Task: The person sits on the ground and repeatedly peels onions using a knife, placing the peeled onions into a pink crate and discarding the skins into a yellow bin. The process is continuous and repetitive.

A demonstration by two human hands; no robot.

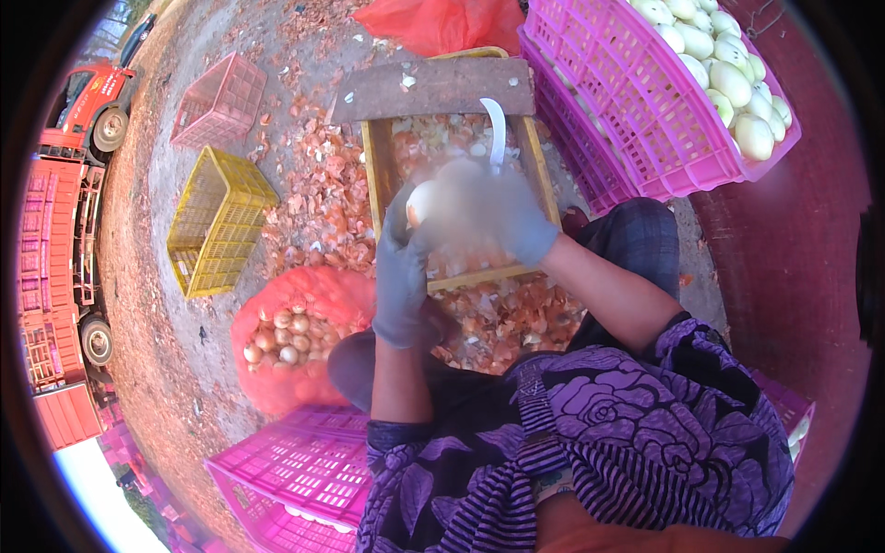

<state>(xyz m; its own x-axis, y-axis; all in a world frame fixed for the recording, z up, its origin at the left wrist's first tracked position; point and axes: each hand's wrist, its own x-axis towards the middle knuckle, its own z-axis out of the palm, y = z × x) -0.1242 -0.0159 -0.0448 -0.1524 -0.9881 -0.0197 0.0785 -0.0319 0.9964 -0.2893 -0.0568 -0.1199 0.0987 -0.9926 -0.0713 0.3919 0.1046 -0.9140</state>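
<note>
Both my hands wear grey-blue gloves and work over a shallow wooden box (371, 175). My left hand (402, 267) is closed around a whitish, partly peeled onion (421, 205) with a brown patch on its side. Just right of it, my right hand (525, 221) is closed on a knife (496, 134); its curved pale blade points up and away from me. A hazy blur hides the knife's handle and most of the fingers between the hands. Loose onion skins (433, 138) lie inside the box, and a dark board (433, 89) rests across its far end.
Peeled onions (728, 78) fill a pink crate (608, 74) at the upper right. A red net sack (253, 364) of brown onions (290, 336) stands by my left knee. Yellow (221, 226) and pink (219, 100) crates lie farther left. A red truck (69, 258) stands beyond.
</note>
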